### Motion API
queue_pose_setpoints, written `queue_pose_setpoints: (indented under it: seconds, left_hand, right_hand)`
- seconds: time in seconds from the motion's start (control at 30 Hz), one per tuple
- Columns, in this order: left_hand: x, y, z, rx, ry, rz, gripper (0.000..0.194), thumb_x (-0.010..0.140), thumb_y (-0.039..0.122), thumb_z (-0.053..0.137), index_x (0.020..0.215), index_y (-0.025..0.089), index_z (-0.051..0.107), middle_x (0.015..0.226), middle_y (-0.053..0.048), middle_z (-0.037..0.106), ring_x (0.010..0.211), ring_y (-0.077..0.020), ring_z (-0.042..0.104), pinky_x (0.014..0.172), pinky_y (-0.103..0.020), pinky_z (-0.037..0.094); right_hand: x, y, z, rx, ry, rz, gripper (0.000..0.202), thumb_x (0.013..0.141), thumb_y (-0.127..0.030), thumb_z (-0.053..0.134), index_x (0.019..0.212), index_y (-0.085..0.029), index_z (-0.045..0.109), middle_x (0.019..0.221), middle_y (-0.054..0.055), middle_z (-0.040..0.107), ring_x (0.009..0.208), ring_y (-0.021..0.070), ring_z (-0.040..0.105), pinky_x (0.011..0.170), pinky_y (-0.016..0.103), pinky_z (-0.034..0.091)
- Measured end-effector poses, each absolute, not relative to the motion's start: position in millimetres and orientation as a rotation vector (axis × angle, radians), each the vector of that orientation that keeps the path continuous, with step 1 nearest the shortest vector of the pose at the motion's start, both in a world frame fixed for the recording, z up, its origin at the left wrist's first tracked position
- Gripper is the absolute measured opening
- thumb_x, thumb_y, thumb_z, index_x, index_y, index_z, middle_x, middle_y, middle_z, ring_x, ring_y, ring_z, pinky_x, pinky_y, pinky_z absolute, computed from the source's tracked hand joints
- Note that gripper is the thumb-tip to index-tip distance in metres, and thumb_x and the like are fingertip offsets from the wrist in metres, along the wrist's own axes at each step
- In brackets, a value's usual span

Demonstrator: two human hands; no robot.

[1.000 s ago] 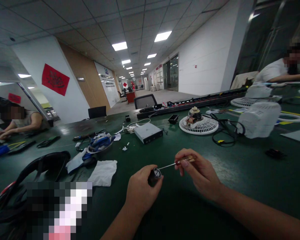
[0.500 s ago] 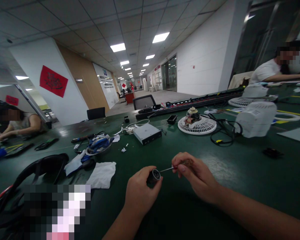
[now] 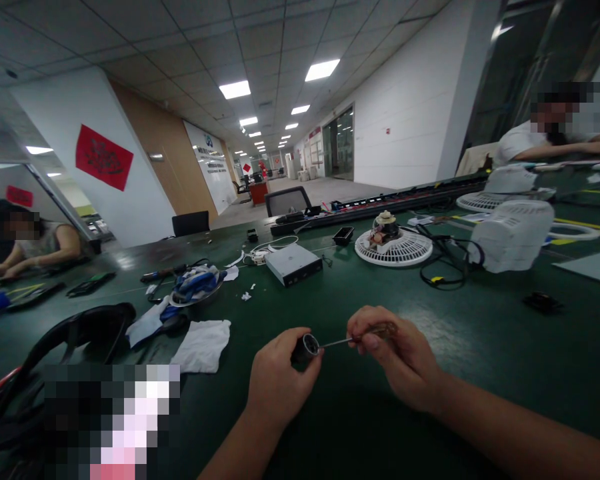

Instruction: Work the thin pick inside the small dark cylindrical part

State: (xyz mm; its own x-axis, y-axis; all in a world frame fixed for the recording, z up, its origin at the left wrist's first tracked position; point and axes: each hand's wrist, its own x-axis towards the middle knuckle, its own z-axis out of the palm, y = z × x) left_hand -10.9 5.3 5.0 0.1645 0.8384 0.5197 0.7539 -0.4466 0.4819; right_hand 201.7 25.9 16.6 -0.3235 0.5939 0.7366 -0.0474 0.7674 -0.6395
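My left hand (image 3: 279,373) is closed around a small dark cylindrical part (image 3: 307,348) whose round, light-rimmed end faces right. In my right hand (image 3: 397,357) is a screwdriver (image 3: 337,343) with a thin metal shaft and a see-through, reddish-brown handle partly covered by my fingers. The shaft points left, its tip at the rim of the cylindrical part. Whether the tip touches it I cannot tell. Both hands are over the near middle of the green table (image 3: 350,433).
A grey disc drive (image 3: 294,265) lies ahead, with a white fan grille and motor (image 3: 394,247) to its right. A white housing (image 3: 513,237) stands farther right beside a black cable. On the left are a crumpled white cloth (image 3: 203,347) and a black headset-like band (image 3: 87,327). Co-workers sit at both sides.
My right hand has turned a little and shifted slightly right, so more of the screwdriver's handle shows. My left hand keeps its grip on the cylindrical part. The view has tilted slightly.
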Motion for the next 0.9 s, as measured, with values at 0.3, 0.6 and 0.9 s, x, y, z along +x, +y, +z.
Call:
queue_pose_setpoints:
  seconds: [0.3, 0.6, 0.9]
  left_hand:
    - [-11.9, 5.5, 5.0, 2.353, 1.524, 1.134, 0.024, 0.081, 0.022, 0.069, 0.105, 0.022, 0.065, 0.092, -0.002, 0.072, 0.078, -0.0186, 0.068, 0.071, -0.032, 0.055]
    - [-10.1, 3.6, 6.8, 2.375, 1.510, 1.142, 0.022, 0.083, 0.025, 0.067, 0.105, 0.021, 0.066, 0.092, -0.003, 0.073, 0.080, -0.0191, 0.069, 0.072, -0.032, 0.056]
    - [-9.2, 4.5, 6.8, 2.365, 1.522, 1.172, 0.022, 0.081, 0.022, 0.068, 0.103, 0.021, 0.066, 0.089, -0.002, 0.073, 0.075, -0.0180, 0.068, 0.068, -0.030, 0.054]
  right_hand:
    - [200.0, 24.2, 15.0, -0.401, -1.868, 0.688, 0.010, 0.100, -0.024, 0.048, 0.103, -0.023, 0.058, 0.084, 0.002, 0.058, 0.073, 0.0154, 0.057, 0.064, 0.030, 0.046]
    - [196.6, 24.6, 13.8, -0.482, -1.818, 0.738, 0.012, 0.101, -0.028, 0.048, 0.100, -0.022, 0.059, 0.085, 0.002, 0.059, 0.068, 0.0131, 0.056, 0.060, 0.027, 0.047]
    - [197.7, 24.2, 13.8, -0.444, -1.809, 0.728, 0.012, 0.101, -0.029, 0.047, 0.100, -0.023, 0.058, 0.084, 0.002, 0.059, 0.069, 0.0139, 0.057, 0.060, 0.027, 0.048]
